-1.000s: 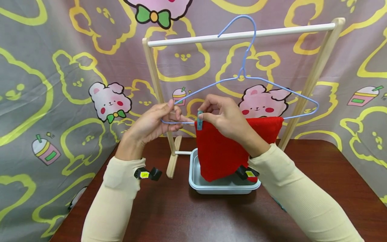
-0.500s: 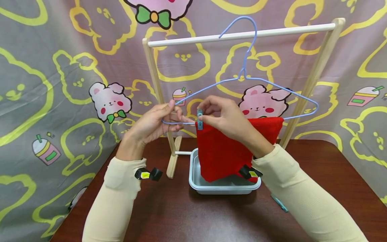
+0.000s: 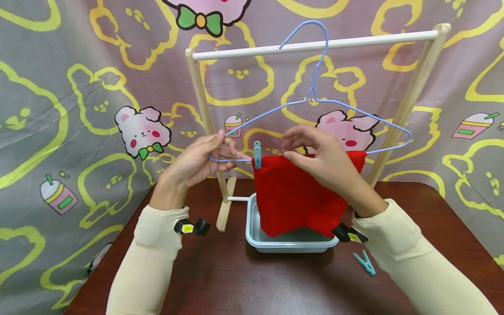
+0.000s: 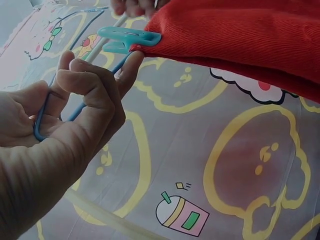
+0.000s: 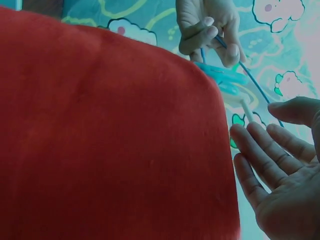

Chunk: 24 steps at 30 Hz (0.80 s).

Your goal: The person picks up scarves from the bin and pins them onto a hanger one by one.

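My left hand [image 3: 197,159] grips the left corner of a blue wire hanger [image 3: 271,109], thumb on the sloping wire and a fingertip reaching the cloth's edge. Over the hanger's lower bar hangs a red cloth [image 3: 299,197]. A teal clothespin [image 3: 257,155] stands upright on the cloth's left top corner, clipped over the bar; in the left wrist view the clothespin [image 4: 130,39] sits just beyond my fingertips. My right hand [image 3: 315,151] is in front of the cloth's top edge, right of the clothespin, holding nothing. In the right wrist view its fingers [image 5: 265,155] are spread and nearly straight.
A light blue basin [image 3: 291,247] stands on the dark table under the cloth. Behind the hanger rises a wooden rack with a white rail [image 3: 366,42]. Another teal clothespin [image 3: 364,263] lies on the table by my right forearm. A patterned curtain surrounds the table.
My right hand has let go of the clothespin and moved right, its fingers opening. The clothespin stays on the cloth. The hanger has shifted slightly left; the clothespin on the table is now uncovered.
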Tool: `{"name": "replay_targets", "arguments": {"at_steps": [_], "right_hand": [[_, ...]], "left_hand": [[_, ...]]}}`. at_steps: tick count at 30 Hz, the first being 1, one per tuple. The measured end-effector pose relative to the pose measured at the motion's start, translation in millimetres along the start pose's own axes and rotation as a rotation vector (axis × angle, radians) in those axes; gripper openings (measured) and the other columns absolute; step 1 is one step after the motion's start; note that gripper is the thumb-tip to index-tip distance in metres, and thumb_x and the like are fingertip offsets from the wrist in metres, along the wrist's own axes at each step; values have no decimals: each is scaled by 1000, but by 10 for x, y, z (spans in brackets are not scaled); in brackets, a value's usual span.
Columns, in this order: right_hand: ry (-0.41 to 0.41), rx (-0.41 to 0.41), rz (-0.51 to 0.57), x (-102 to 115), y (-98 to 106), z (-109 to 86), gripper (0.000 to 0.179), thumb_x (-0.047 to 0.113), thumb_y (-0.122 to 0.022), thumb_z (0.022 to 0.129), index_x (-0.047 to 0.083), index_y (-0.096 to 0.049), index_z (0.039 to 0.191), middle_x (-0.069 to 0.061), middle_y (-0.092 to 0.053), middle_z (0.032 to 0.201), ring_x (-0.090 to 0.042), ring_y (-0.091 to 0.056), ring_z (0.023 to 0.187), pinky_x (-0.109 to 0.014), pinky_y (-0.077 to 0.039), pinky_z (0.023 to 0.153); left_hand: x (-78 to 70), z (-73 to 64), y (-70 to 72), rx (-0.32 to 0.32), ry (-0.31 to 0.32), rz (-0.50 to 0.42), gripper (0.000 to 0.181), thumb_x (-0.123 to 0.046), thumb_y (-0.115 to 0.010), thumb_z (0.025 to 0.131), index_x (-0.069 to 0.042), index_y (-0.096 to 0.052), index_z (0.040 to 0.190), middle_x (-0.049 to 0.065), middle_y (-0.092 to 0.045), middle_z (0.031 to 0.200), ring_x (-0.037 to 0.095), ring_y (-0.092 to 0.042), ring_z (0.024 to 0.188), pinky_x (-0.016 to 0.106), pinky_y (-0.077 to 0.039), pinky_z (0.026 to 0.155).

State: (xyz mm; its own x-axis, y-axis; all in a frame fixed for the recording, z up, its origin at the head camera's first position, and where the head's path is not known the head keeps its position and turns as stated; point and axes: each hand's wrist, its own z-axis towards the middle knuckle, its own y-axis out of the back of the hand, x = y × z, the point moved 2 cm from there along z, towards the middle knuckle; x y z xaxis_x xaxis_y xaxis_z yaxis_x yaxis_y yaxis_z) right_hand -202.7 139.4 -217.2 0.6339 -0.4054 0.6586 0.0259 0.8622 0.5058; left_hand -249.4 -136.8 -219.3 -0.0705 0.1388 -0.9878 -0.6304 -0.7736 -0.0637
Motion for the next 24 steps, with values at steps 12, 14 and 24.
{"name": "replay_targets", "arguments": {"at_steps": [12, 14, 24], "right_hand": [[108, -85, -50, -134, 278, -339, 30, -9, -75, 89, 3, -70, 116, -7, -75, 100, -3, -69, 92, -14, -53, 88], [100, -95, -61, -157, 316, -381, 30, -9, -75, 89, 3, -70, 117, -7, -75, 100, -2, -69, 92, -13, -53, 86], [43, -149, -120, -286, 455, -668, 35, -8, -77, 88, 10, -72, 118, 7, -75, 101, 1, -67, 91, -11, -48, 79]], "left_hand": [[5, 13, 25, 11, -39, -26, 49, -42, -42, 111, -7, -66, 89, 11, -80, 99, 17, -70, 81, 19, -53, 67], [5, 15, 24, 17, -47, -29, 48, -44, -44, 110, -7, -66, 89, 11, -80, 99, 17, -71, 82, 19, -53, 67], [26, 22, 56, 37, -62, -48, 47, -44, -46, 109, -7, -67, 89, 10, -81, 99, 16, -70, 79, 18, -55, 68]]}}
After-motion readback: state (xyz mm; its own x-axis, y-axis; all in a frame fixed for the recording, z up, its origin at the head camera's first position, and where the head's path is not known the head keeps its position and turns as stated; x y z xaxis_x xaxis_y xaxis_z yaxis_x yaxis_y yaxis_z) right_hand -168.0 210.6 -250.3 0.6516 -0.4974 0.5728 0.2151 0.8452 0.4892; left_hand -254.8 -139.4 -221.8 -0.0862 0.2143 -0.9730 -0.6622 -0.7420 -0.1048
